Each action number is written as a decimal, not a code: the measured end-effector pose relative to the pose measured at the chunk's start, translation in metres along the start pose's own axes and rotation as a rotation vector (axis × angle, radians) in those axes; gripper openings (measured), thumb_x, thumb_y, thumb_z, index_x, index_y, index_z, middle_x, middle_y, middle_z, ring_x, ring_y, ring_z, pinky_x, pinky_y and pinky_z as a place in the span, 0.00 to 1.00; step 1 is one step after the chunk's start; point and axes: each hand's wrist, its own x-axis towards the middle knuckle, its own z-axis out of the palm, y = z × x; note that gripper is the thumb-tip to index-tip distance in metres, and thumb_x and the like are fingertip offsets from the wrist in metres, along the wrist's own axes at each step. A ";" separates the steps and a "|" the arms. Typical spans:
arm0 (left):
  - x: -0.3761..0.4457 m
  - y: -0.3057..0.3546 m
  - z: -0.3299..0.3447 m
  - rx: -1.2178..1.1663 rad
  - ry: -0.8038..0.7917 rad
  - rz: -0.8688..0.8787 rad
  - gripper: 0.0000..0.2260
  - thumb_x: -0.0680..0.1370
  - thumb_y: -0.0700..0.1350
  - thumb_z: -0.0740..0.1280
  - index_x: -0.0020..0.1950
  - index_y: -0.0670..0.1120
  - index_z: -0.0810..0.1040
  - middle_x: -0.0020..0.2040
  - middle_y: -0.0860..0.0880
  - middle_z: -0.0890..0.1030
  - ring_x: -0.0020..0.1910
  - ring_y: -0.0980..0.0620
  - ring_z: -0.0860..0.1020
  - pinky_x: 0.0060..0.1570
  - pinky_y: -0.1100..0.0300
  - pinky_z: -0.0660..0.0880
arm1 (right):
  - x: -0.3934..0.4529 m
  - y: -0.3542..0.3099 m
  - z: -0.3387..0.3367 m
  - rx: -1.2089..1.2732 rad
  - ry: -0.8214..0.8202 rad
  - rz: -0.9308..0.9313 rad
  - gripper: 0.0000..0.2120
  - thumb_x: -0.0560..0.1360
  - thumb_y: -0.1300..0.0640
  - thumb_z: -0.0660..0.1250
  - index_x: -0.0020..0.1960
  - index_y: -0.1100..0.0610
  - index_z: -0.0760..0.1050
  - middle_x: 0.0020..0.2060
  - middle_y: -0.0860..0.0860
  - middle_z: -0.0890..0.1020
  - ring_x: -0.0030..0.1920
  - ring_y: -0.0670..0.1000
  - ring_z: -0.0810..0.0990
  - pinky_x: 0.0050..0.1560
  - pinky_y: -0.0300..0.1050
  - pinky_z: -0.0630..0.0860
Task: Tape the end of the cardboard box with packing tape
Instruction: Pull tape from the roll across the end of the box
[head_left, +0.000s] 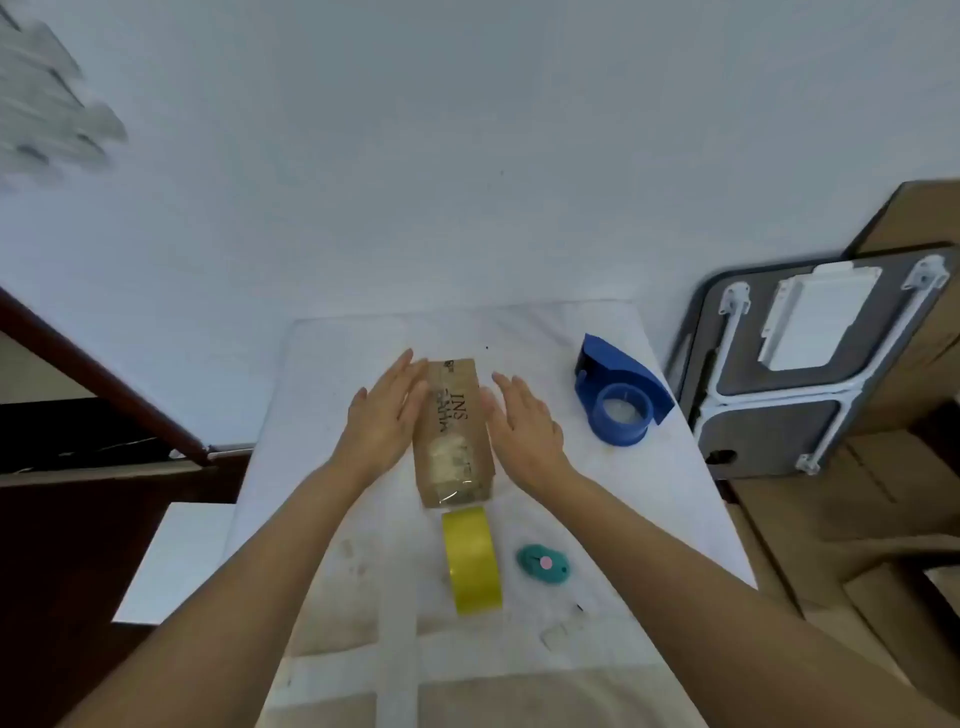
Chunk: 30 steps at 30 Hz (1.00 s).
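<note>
A narrow brown cardboard box (453, 431) lies lengthwise on the white table (649, 499), with dark print on top and shiny tape over its near end. My left hand (387, 415) is flat against the box's left side, fingers straight. My right hand (524, 423) is flat at the box's right side, fingers apart. Neither hand wraps around the box. A yellow roll of packing tape (471, 560) stands on edge just in front of the box's near end, touching or almost touching it.
A blue tape dispenser (618, 397) sits at the table's far right. A small teal cutter (543, 562) lies right of the yellow roll. A folded table (800, 364) and flat cardboard (857, 519) stand beyond the right edge. Dark furniture is at the left.
</note>
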 end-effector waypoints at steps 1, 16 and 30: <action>0.005 -0.003 0.005 -0.041 0.054 0.012 0.21 0.83 0.55 0.51 0.75 0.52 0.64 0.79 0.53 0.59 0.76 0.52 0.61 0.74 0.41 0.54 | 0.008 0.006 0.004 0.051 0.071 -0.035 0.28 0.80 0.38 0.45 0.76 0.47 0.57 0.77 0.49 0.59 0.77 0.55 0.57 0.75 0.60 0.53; -0.011 -0.009 0.040 -0.006 0.097 0.002 0.19 0.83 0.48 0.57 0.74 0.46 0.67 0.72 0.46 0.72 0.69 0.46 0.70 0.64 0.58 0.64 | -0.054 0.050 0.029 0.342 0.269 -0.160 0.20 0.81 0.44 0.52 0.65 0.55 0.69 0.61 0.53 0.73 0.55 0.48 0.72 0.55 0.40 0.65; -0.132 -0.002 0.047 0.002 0.050 0.189 0.18 0.82 0.37 0.56 0.67 0.50 0.78 0.68 0.47 0.77 0.65 0.47 0.75 0.61 0.64 0.68 | -0.182 0.046 0.074 0.577 0.067 -0.023 0.14 0.80 0.45 0.57 0.50 0.55 0.73 0.42 0.52 0.84 0.39 0.46 0.80 0.43 0.43 0.76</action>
